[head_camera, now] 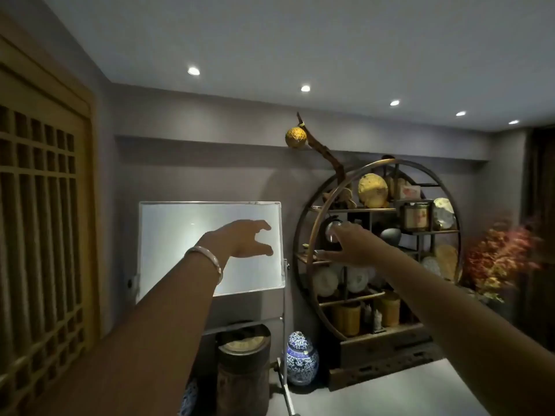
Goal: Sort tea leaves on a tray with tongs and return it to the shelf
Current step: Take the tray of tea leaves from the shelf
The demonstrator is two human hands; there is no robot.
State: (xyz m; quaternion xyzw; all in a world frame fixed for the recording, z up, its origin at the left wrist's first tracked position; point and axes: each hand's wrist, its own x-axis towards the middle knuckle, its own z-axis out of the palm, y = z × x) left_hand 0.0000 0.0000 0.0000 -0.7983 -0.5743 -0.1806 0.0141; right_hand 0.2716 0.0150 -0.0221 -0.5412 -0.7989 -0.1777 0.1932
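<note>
The round wooden shelf (303, 235) stands against the back wall at the right, full of tea cakes, jars and ornaments. My right hand (356, 247) is stretched out to its middle-left compartment, fingers spread and blurred, with nothing clearly held. Its thumb lies close to a small flat dark object (317, 253) on the ledge; whether that is the tray I cannot tell. My left hand (243, 238), a silver bangle on the wrist, hovers in front of the whiteboard with loosely spread fingers and holds nothing. No tongs are in view.
A whiteboard (180, 229) on a metal stand is left of the shelf. Below it stand a dark wooden canister (243, 370) and a blue-and-white porcelain jar (301, 360). A lattice wooden screen (39, 235) fills the left. Red-orange foliage (501, 259) sits at the right.
</note>
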